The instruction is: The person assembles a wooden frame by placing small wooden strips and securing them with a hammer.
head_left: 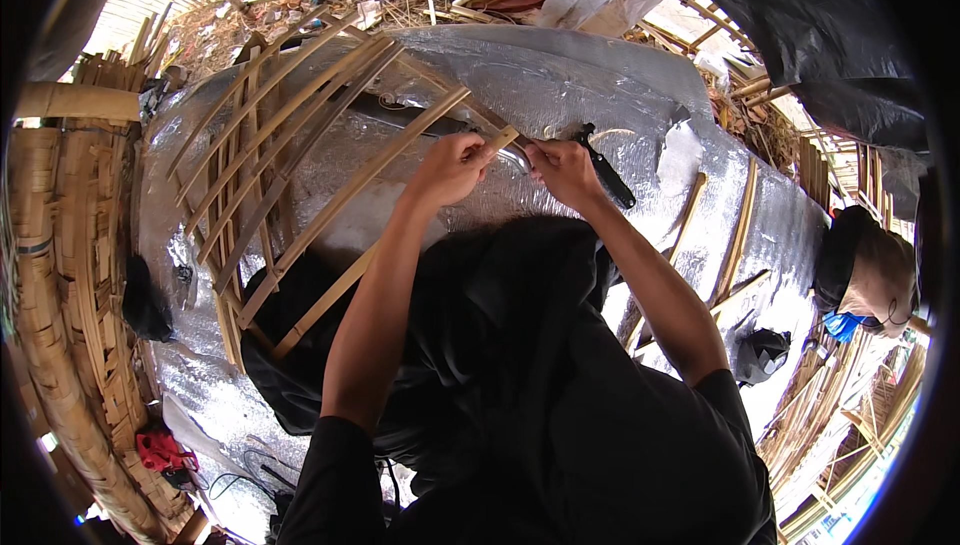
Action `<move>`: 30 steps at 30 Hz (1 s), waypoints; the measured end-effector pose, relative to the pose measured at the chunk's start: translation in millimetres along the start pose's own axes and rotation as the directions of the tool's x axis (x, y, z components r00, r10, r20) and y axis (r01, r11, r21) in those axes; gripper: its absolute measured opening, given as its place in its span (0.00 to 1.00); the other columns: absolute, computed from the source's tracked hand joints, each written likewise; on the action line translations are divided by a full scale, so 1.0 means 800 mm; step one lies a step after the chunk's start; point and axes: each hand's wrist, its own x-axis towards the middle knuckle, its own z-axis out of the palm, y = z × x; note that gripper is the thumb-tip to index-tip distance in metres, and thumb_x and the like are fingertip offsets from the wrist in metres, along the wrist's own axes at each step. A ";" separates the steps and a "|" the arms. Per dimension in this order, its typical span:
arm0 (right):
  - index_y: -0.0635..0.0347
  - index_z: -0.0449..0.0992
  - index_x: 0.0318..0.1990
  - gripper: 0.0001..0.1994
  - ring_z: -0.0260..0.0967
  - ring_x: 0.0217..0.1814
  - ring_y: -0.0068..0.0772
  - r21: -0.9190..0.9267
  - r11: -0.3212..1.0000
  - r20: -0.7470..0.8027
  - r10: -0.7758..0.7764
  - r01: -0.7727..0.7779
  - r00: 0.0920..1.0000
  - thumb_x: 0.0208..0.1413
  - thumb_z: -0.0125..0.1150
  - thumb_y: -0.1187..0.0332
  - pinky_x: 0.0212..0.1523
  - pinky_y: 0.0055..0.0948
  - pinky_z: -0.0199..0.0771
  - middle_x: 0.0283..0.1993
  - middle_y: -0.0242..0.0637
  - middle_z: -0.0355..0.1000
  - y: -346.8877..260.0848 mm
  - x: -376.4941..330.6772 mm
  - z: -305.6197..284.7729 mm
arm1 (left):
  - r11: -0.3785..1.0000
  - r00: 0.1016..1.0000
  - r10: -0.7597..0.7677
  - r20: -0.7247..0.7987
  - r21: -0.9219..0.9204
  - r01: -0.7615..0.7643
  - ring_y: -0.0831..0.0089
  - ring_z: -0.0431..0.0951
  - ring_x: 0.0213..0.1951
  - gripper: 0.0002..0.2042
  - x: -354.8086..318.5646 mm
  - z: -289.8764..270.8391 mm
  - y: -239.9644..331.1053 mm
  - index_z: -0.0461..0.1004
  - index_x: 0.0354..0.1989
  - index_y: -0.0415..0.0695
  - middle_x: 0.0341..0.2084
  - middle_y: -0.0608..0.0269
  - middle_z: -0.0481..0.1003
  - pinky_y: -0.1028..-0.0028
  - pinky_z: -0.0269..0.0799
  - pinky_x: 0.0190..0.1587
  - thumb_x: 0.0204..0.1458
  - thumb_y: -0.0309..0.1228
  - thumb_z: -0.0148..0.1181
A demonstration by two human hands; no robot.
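Bamboo lattice (pixel 300 153) of thin crossed strips: lies toward the far left corner of the silver sheet (pixel 590 75), with near ends over black clothing (pixel 480 305). In the left hand (pixel 452 167), pinched firmly between thumb and fingers: the tip of a pale strip (pixel 507 137). On the right hand (pixel 568 170), fingers curled beside this tip, perhaps around another strip's end; cannot tell for sure the hold. Just beside, right of the sheet's middle, a black-handled tool (pixel 612 180). By look, light and springy, rather smooth, quite stiff lengthwise, but probably easy to split, with sharp edges possible. Best to hold flat near the ends or at crossings, without hard bending.
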 end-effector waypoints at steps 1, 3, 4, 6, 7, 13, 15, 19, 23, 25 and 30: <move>0.62 0.82 0.53 0.16 0.80 0.29 0.30 -0.060 0.998 0.009 -0.018 0.019 1.000 0.68 0.59 0.60 0.33 0.34 0.78 0.27 0.44 0.79 -0.003 0.000 0.001 | 1.000 1.000 0.009 0.006 -0.026 -0.009 0.69 0.78 0.26 0.17 0.000 0.002 -0.004 0.80 0.35 0.38 0.21 0.60 0.78 0.64 0.70 0.33 0.66 0.41 0.58; 0.64 0.82 0.47 0.13 0.81 0.31 0.43 -0.111 0.990 -0.031 -0.091 0.087 0.995 0.67 0.60 0.62 0.35 0.39 0.78 0.29 0.48 0.79 -0.003 -0.005 0.003 | 1.000 1.000 0.024 0.002 0.012 -0.024 0.68 0.79 0.27 0.16 0.002 0.005 -0.007 0.80 0.36 0.39 0.23 0.59 0.79 0.64 0.71 0.33 0.67 0.41 0.57; 0.65 0.81 0.46 0.13 0.81 0.31 0.47 -0.160 0.975 -0.058 -0.164 0.153 0.985 0.66 0.60 0.63 0.35 0.40 0.78 0.29 0.49 0.79 -0.001 -0.007 0.005 | 0.999 0.999 0.032 -0.001 0.032 -0.032 0.68 0.79 0.27 0.16 0.003 0.005 -0.007 0.80 0.36 0.39 0.23 0.59 0.79 0.64 0.71 0.34 0.67 0.41 0.57; 0.66 0.80 0.43 0.11 0.80 0.33 0.54 -0.236 0.941 -0.093 -0.271 0.243 0.958 0.65 0.60 0.65 0.35 0.43 0.77 0.30 0.51 0.78 -0.003 -0.011 0.008 | 0.997 1.000 -0.006 -0.018 0.078 0.007 0.62 0.81 0.30 0.16 0.005 0.008 -0.006 0.79 0.37 0.39 0.25 0.57 0.80 0.62 0.72 0.35 0.67 0.40 0.56; 0.66 0.80 0.41 0.11 0.79 0.34 0.57 -0.263 0.927 -0.104 -0.304 0.269 0.947 0.65 0.60 0.65 0.35 0.45 0.77 0.30 0.52 0.78 -0.007 -0.013 0.011 | 0.994 0.999 -0.025 -0.028 0.101 0.028 0.59 0.82 0.31 0.16 0.005 0.010 -0.005 0.79 0.37 0.39 0.26 0.55 0.81 0.60 0.73 0.36 0.67 0.40 0.56; 0.67 0.80 0.40 0.11 0.79 0.36 0.57 -0.290 0.916 -0.123 -0.322 0.276 0.939 0.64 0.61 0.65 0.36 0.47 0.77 0.33 0.54 0.77 -0.016 -0.016 0.016 | 0.970 0.992 0.070 -0.103 0.238 -0.044 0.70 0.78 0.27 0.13 0.015 0.024 -0.021 0.79 0.41 0.39 0.23 0.61 0.78 0.65 0.71 0.34 0.68 0.38 0.55; 0.67 0.80 0.40 0.12 0.79 0.36 0.57 -0.273 0.930 -0.143 -0.293 0.247 0.945 0.64 0.61 0.65 0.36 0.46 0.77 0.32 0.54 0.78 -0.015 -0.014 0.015 | 0.962 0.989 0.072 -0.129 0.271 -0.034 0.70 0.78 0.28 0.13 0.014 0.028 -0.016 0.79 0.40 0.39 0.24 0.60 0.78 0.65 0.71 0.34 0.68 0.37 0.55; 0.67 0.81 0.40 0.13 0.79 0.33 0.57 -0.273 0.930 -0.189 -0.302 0.245 0.934 0.63 0.61 0.64 0.34 0.44 0.78 0.30 0.53 0.78 -0.009 -0.001 0.008 | 0.994 0.998 0.026 -0.060 0.107 -0.020 0.44 0.82 0.40 0.15 0.020 0.031 -0.010 0.79 0.42 0.37 0.35 0.43 0.81 0.54 0.75 0.43 0.65 0.38 0.56; 0.66 0.81 0.41 0.14 0.79 0.32 0.58 -0.263 0.935 -0.127 -0.277 0.237 0.952 0.64 0.59 0.63 0.33 0.45 0.78 0.30 0.54 0.77 -0.016 0.001 0.004 | 0.990 0.994 0.039 -0.104 0.140 -0.024 0.44 0.81 0.40 0.16 0.030 0.032 -0.010 0.79 0.42 0.36 0.35 0.41 0.81 0.54 0.75 0.43 0.65 0.38 0.56; 0.65 0.81 0.41 0.15 0.79 0.35 0.60 -0.281 0.942 -0.122 -0.227 0.186 0.966 0.65 0.57 0.61 0.37 0.47 0.78 0.31 0.55 0.78 -0.014 -0.001 0.006 | 0.973 0.991 0.063 -0.117 0.226 -0.036 0.43 0.82 0.40 0.16 0.027 0.034 -0.008 0.79 0.42 0.35 0.36 0.41 0.81 0.55 0.75 0.43 0.65 0.39 0.56; 0.63 0.83 0.40 0.13 0.79 0.36 0.54 -0.353 0.924 -0.129 -0.204 0.147 0.970 0.63 0.60 0.61 0.39 0.45 0.78 0.33 0.52 0.78 0.004 0.000 0.020 | 0.993 0.997 0.036 -0.066 0.111 -0.029 0.63 0.78 0.28 0.18 0.040 0.043 -0.052 0.76 0.34 0.35 0.24 0.52 0.78 0.62 0.70 0.33 0.64 0.42 0.58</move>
